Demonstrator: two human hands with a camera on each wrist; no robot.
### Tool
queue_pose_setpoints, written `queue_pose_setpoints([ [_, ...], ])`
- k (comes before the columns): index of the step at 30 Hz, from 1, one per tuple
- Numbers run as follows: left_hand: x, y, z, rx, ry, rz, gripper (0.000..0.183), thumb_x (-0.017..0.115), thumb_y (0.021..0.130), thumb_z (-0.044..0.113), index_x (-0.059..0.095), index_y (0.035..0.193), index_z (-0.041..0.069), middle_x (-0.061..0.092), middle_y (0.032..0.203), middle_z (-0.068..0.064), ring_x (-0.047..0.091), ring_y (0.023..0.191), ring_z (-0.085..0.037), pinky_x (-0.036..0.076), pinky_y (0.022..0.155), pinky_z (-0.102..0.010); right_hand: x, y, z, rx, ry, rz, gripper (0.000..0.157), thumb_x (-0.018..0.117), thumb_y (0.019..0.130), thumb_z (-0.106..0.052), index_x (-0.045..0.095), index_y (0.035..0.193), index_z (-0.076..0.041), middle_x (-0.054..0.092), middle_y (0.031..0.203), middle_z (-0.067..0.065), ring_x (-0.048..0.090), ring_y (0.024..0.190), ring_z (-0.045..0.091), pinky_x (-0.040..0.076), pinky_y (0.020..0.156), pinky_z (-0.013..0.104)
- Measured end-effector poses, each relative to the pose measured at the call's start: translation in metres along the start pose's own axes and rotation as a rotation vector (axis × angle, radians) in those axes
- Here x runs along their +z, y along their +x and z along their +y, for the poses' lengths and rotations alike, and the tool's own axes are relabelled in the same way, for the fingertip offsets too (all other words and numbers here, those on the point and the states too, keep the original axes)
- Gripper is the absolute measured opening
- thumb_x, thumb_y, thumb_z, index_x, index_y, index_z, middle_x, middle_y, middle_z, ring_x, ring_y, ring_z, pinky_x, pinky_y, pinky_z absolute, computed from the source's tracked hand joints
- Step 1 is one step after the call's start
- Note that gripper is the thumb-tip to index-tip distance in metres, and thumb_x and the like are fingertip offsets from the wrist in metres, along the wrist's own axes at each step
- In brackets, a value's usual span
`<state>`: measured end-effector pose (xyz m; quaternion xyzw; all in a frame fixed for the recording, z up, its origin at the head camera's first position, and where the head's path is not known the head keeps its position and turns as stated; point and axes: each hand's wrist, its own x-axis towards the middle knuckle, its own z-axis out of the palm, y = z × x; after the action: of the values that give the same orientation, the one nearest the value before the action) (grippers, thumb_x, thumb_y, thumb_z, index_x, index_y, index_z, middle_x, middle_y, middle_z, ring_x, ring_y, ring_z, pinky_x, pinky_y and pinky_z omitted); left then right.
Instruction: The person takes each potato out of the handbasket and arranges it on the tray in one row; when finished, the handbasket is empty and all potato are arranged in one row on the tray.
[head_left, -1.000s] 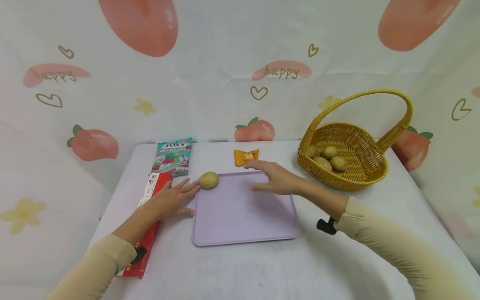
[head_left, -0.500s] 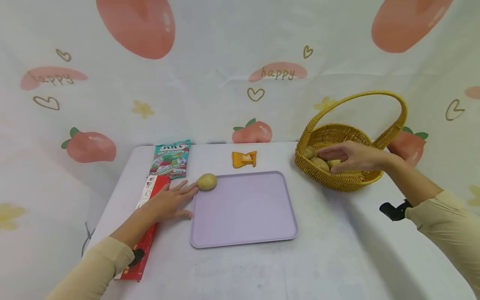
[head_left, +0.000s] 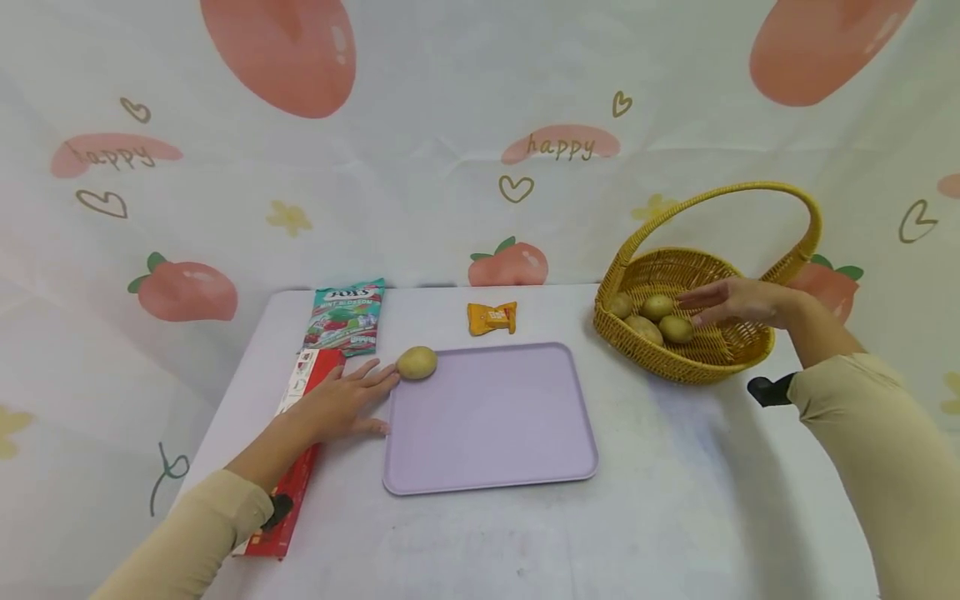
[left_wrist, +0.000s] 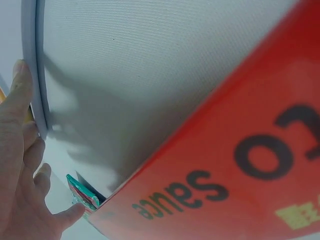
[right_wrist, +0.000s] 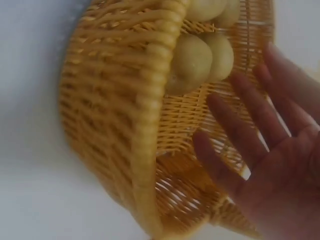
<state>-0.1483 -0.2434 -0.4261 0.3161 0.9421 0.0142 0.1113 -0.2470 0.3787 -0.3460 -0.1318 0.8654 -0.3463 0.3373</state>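
My right hand (head_left: 731, 302) is over the right part of a yellow wicker basket (head_left: 678, 372), with its fingers extended and nothing held. Several potatoes (head_left: 678, 329) lie in the basket's left part, beside the fingertips. In the right wrist view the potatoes (right_wrist: 192, 62) are apart from the spread fingers. A lilac tray (head_left: 491, 417) lies at the middle of the table, with one potato (head_left: 417, 362) at its far left corner. At the tray's left edge rests my left hand (head_left: 345, 402), its fingers spread and the fingertips touching or nearly touching that potato.
A long red box (head_left: 296, 492) lies under the left forearm, with printed lettering in the left wrist view. Behind it is a green candy bag (head_left: 345, 317). An orange packet (head_left: 492, 318) lies beyond the tray. The basket's tall handle (head_left: 750, 187) arches upward near the patterned backdrop.
From above the tray, my right hand has moved right to the basket, then slightly further right, uncovering the potatoes there. The left hand and the tray's potato have stayed in place.
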Motion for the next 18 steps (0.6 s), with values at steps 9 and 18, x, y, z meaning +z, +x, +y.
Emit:
queue_pose_setpoints([
  [9,0.002,0.001,-0.001,-0.007,-0.008,-0.004,0.086,0.068,0.086,0.057,0.039,0.153,0.011,0.037,0.158,-0.012,0.028,0.146,-0.040,0.022,0.109,-0.072,0.001,0.013,0.015,0.171,0.133,-0.009,0.071,0.058,0.102,-0.024,0.021,0.153,0.008,0.028,0.155,0.030,0.033,0.140,0.047,0.043,0.104,0.056],
  [18,0.001,-0.001,-0.003,-0.004,-0.015,-0.004,0.087,0.068,0.086,0.057,0.038,0.154,0.011,0.036,0.158,-0.011,0.028,0.147,-0.039,0.023,0.109,-0.072,0.013,0.024,0.014,0.253,0.324,0.006,0.073,0.059,0.101,-0.018,0.017,0.154,0.009,0.045,0.143,0.027,0.054,0.124,0.033,0.048,0.100,0.052],
])
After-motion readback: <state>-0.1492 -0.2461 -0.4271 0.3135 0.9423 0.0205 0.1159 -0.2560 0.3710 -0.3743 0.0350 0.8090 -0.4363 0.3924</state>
